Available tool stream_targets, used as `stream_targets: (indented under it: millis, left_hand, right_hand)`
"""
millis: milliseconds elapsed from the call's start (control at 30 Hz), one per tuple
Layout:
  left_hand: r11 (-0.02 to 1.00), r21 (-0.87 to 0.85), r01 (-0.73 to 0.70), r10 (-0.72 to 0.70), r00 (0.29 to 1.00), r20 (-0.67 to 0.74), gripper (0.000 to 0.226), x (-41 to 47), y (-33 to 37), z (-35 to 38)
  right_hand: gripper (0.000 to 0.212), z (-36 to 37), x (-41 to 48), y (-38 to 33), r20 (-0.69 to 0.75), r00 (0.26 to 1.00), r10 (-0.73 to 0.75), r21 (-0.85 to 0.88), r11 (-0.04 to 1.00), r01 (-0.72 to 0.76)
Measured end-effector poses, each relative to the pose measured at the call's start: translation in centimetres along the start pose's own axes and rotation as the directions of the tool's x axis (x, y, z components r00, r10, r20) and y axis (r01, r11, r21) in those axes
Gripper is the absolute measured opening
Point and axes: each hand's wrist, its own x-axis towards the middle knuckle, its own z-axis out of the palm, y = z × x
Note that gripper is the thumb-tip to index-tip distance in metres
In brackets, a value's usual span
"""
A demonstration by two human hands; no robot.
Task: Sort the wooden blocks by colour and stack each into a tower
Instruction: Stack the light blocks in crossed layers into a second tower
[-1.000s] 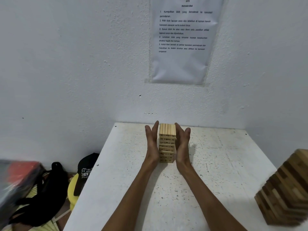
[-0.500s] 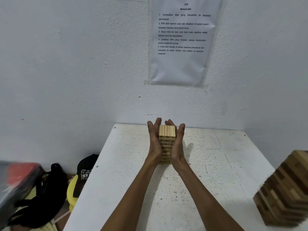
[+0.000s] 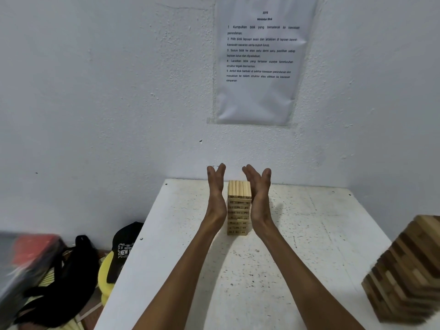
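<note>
Fingers (image 3: pixel 220 172) of left hand (image 3: pixel 215 194) straight, held together, gripping nothing. Right hand (image 3: pixel 259 194) the same, fingers (image 3: pixel 250 172) straight, tips leaning inward above the tower top. Pale block tower (image 3: pixel 239 208) upright between both palms, at the far middle of the white surface (image 3: pixel 309 234). Left palm just beside it, thin gap showing; right palm against its side. Darker mixed-wood tower (image 3: pixel 409 270) well apart at the right edge. Printed sheet (image 3: pixel 262 63) on the wall. Black cap (image 3: pixel 126 246) off the surface's left side.

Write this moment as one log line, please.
left hand: open, beside light tower | right hand: open, other side | mixed-brown tower: table right edge
</note>
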Motion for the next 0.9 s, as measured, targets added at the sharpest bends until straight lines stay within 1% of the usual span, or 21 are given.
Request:
stream_targets:
  millis: [67,133,200,333,467,600,700,800,900]
  left_hand:
    - [1.000,0.017,0.010,-0.010,1.000,0.028,0.082,-0.1,0.7,0.5]
    - [0.999,0.017,0.028,-0.029,0.998,0.055,0.088,-0.3,1.1,1.0]
    - [0.999,0.016,0.033,-0.034,0.998,0.053,0.091,-0.4,1.0,1.2]
    - [1.000,-0.001,0.027,-0.027,0.999,0.026,0.083,-0.5,0.9,1.4]
    - [1.000,-0.022,0.021,-0.020,0.999,0.039,0.090,-0.6,0.9,1.4]
    - [0.998,-0.055,0.031,-0.028,0.998,0.048,0.095,-0.6,0.8,1.4]
    - [0.999,-0.043,0.033,-0.031,0.999,0.033,0.089,-0.6,0.9,1.4]
    - [0.996,-0.080,0.026,-0.024,0.999,0.034,0.080,-0.7,1.0,1.4]
    - [0.999,-0.045,-0.021,0.022,0.999,0.024,0.070,-0.9,1.0,0.9]
  right_hand:
    - [0.094,0.1,0.1,-0.5,0.022,1.000,0.010,-0.013,1.000,-0.010]
    - [0.093,0.1,0.0,-0.8,0.035,0.999,0.013,-0.026,1.000,-0.012]
    - [0.087,0.1,0.0,-0.6,0.046,0.999,0.010,-0.040,0.999,-0.008]
    - [0.076,0.3,-0.2,-0.8,0.055,0.998,0.010,-0.083,0.997,-0.005]
    - [0.082,0.6,-0.2,-0.6,0.069,0.997,0.016,-0.019,1.000,-0.015]
    - [0.087,1.0,-0.1,-0.4,0.020,1.000,0.005,0.021,1.000,-0.006]
    - [0.090,1.1,0.0,-0.2,0.020,1.000,0.004,0.032,0.999,-0.005]
    - [0.088,1.1,0.0,-0.2,0.004,1.000,0.022,0.032,0.999,-0.022]
    - [0.082,0.5,-0.1,-0.2,-0.026,1.000,-0.003,-0.028,1.000,0.003]
